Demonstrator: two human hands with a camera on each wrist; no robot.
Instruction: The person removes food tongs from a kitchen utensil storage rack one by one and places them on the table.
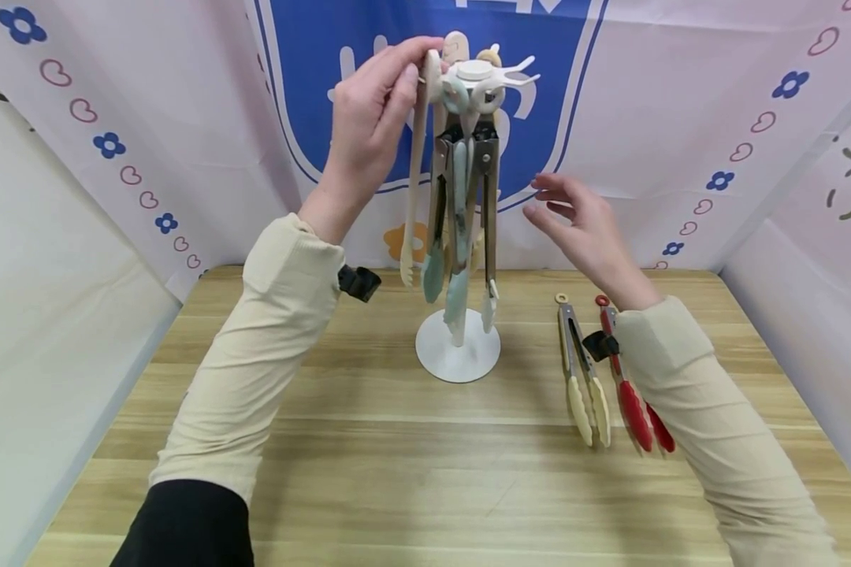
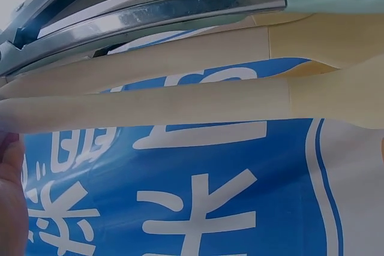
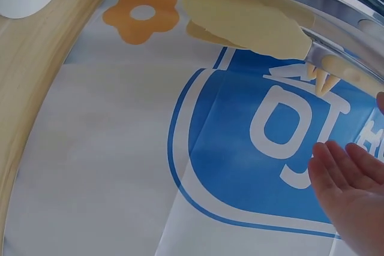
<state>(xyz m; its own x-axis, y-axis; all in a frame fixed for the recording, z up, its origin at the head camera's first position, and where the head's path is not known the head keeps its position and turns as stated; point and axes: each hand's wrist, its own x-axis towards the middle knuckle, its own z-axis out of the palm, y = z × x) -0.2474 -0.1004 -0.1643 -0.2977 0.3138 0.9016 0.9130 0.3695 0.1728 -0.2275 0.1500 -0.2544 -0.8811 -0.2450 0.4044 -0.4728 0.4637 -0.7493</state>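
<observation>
A white rotating rack (image 1: 474,71) with hooks stands on a round base (image 1: 440,358). Cream tongs (image 1: 414,173) hang upright at its left side, their tips pointing down. My left hand (image 1: 369,106) pinches them near the top, beside the hooks; in the left wrist view the cream tongs (image 2: 180,107) stretch across, with only a bit of the hand (image 2: 11,202) showing. Metal tongs with mint-green tips (image 1: 432,276) hang beside them. Right of the rack, my right hand (image 1: 585,228) is in the air, fingers loosely bent, holding nothing. Pale yellow tongs tips (image 3: 252,19) hang near it in the right wrist view.
Tongs with pale yellow tips (image 1: 580,409) and tongs with red tips (image 1: 636,417) lie on the wooden table (image 1: 397,480) at the right, partly under the right forearm. A printed cloth (image 1: 674,87) hangs behind the rack.
</observation>
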